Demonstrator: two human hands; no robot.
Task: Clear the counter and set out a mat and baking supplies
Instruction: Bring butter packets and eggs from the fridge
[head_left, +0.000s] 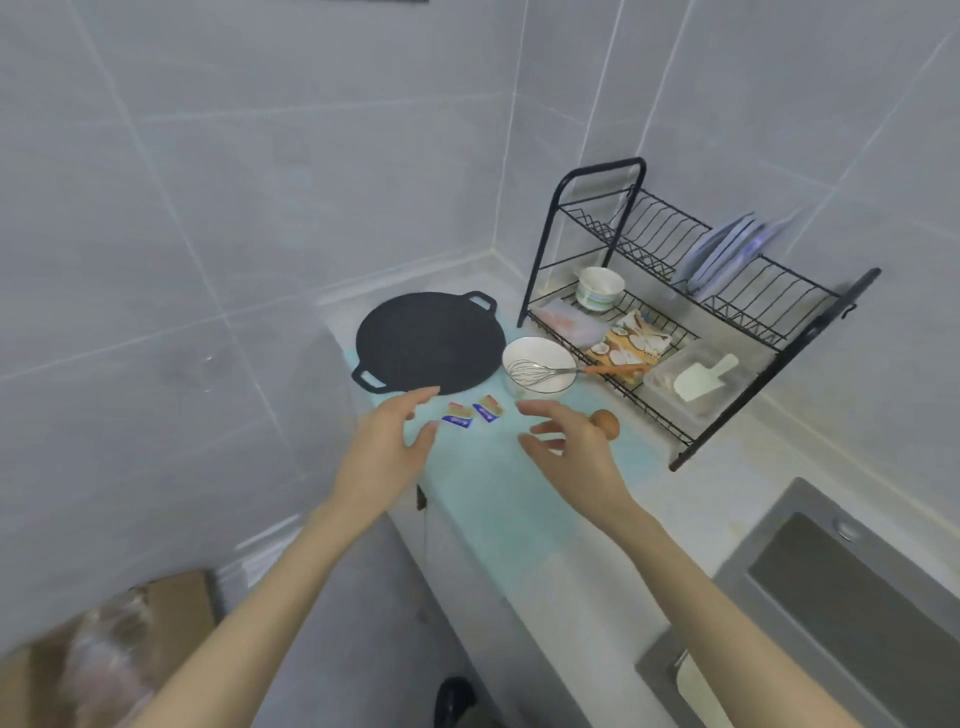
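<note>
- Arranging the supplies looks like the step in hand: a pale turquoise mat (488, 499) already lies flat on the white tabletop (587, 582). It carries two small blue-and-gold foil packets (458, 414), a brown egg (609, 423) and a white ceramic bowl (519, 349) holding a wire whisk (535, 373). A round black two-handled griddle pan (428, 343) sits at its far end.
- Above the mat, the left hand (387, 441) hovers just beside the packets, its grip open and empty, fingers spread.
- Near the egg, the right hand (571, 447) hovers with its grip likewise open, holding nothing.
- Next probably comes a light pinch on a packet, or a gentle cupping of the egg, which could roll.
- To the right stands a black wire dish rack (602, 167); the bowl sits close against it, so room there is tight. A steel sink (831, 582) lies nearer on that side.
</note>
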